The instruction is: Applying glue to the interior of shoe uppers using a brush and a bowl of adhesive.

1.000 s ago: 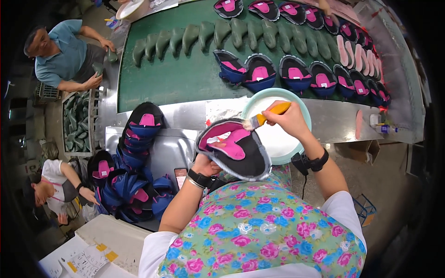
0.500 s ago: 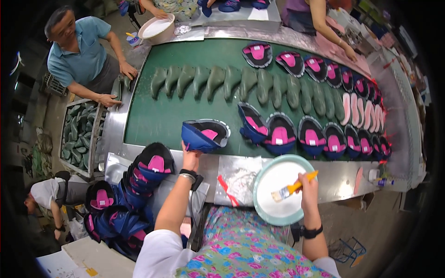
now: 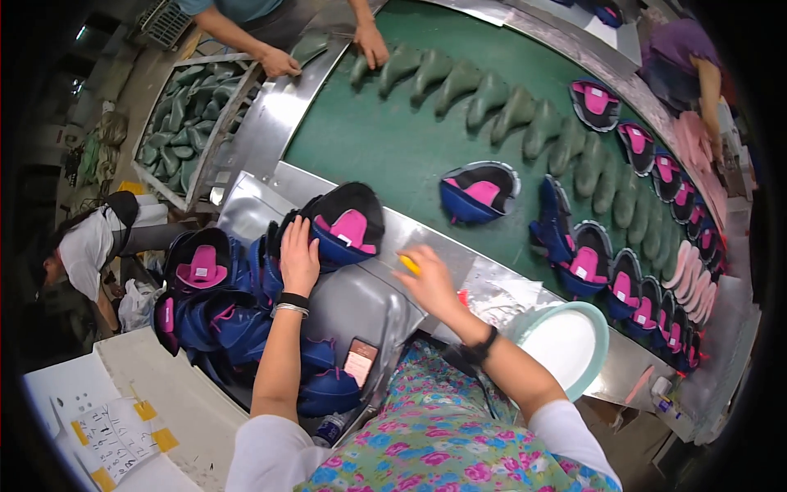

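Observation:
My left hand (image 3: 300,256) lies with its fingers stretched along the side of a blue shoe upper (image 3: 343,248) with a black lining and pink tongue, at the top of a stack. In my right hand (image 3: 434,285) is a brush, its yellow handle (image 3: 410,264) poking out past my fingers; its bristles are hidden. A light green basin (image 3: 600,340) of white liquid stands beneath my right forearm. Another shoe upper (image 3: 467,205) sits by itself on the green table (image 3: 361,148), beyond my hands.
Dark green shoe lasts (image 3: 516,115) line the table, with blue uppers (image 3: 584,275) and pink insoles (image 3: 684,271) at the right. A co-worker's hands (image 3: 371,45) touch lasts at the far left, beside a crate (image 3: 190,203) of them. More uppers (image 3: 201,266) fill the left side, near a phone (image 3: 361,361).
The view has swung left. My left hand has let go of one upper on the table and moved to the stack. My right hand has carried the brush from over the basin leftward.

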Demonstrator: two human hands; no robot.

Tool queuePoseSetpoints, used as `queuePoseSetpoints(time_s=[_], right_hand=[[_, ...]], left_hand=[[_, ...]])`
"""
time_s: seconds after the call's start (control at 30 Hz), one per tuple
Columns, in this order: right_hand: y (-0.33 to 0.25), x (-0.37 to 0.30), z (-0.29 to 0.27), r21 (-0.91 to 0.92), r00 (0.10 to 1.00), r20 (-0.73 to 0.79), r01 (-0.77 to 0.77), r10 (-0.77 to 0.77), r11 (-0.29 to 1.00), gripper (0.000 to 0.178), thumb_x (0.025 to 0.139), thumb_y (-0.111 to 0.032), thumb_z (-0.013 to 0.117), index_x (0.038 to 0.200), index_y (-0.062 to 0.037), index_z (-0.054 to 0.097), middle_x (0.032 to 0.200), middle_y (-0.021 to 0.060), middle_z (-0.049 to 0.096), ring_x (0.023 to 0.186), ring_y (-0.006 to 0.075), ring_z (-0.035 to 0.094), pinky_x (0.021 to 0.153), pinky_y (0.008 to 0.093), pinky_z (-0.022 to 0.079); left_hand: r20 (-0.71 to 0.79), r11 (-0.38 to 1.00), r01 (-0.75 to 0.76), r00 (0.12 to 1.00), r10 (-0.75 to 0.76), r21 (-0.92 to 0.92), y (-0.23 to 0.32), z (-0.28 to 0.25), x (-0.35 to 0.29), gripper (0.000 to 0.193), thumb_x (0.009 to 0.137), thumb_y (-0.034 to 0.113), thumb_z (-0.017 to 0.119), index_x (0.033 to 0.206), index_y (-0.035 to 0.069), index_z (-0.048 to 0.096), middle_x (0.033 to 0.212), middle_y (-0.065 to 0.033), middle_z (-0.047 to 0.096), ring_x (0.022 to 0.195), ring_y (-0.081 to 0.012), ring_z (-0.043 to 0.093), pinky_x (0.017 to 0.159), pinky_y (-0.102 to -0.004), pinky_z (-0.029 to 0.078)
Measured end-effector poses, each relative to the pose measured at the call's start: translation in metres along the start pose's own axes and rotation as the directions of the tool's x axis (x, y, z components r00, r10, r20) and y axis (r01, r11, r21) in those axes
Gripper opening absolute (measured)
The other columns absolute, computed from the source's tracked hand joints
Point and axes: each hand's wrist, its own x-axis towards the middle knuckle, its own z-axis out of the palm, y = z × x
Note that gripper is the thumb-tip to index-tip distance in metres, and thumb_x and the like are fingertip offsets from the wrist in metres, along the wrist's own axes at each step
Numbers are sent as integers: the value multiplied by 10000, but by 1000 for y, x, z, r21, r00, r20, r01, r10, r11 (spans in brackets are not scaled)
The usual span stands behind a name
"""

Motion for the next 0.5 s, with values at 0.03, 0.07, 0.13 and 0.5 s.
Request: queuePoseSetpoints(time_s=[0.03,0.07,0.13,0.5], right_hand=[[-2,19,35,-16,997,-65,33,-34,999,340,764,-171,717,1067,-48,624,1039,124,586,962,292,582,827,375,481],[0,33,65,-38,989,-134,63,-68,997,366,751,-186,727,1078,-57,622,1066,116,586,969,301,577,833,389,482],[17,50,99,-105,999,27,30,-27,994,359,745,-179,724,1068,-61,620,1070,109,585,971,306,567,835,393,486],[-86,-24,-40,95,904,429,-49,4,994,339,836,-239,690,1060,-2,599,1072,173,623,966,326,599,822,377,483]], left_hand=[[76,999,4,997,-1,-32,-11,0,-4,362,887,108,538,1234,3,536,1378,-157,449,1291,-335,380,1064,-405,330],[81,993,-91,993,86,71,-17,3,-7,362,883,116,542,1227,1,545,1368,-150,458,1307,-339,359,1069,-415,322],[96,996,-72,993,67,53,-13,9,-9,362,884,102,535,1230,0,540,1362,-146,461,1311,-346,352,1074,-427,312],[450,487,279,848,280,-828,55,-48,-34,1076,697,0,753,1494,111,39,1485,-141,271,1318,-247,353,1073,-351,319]])
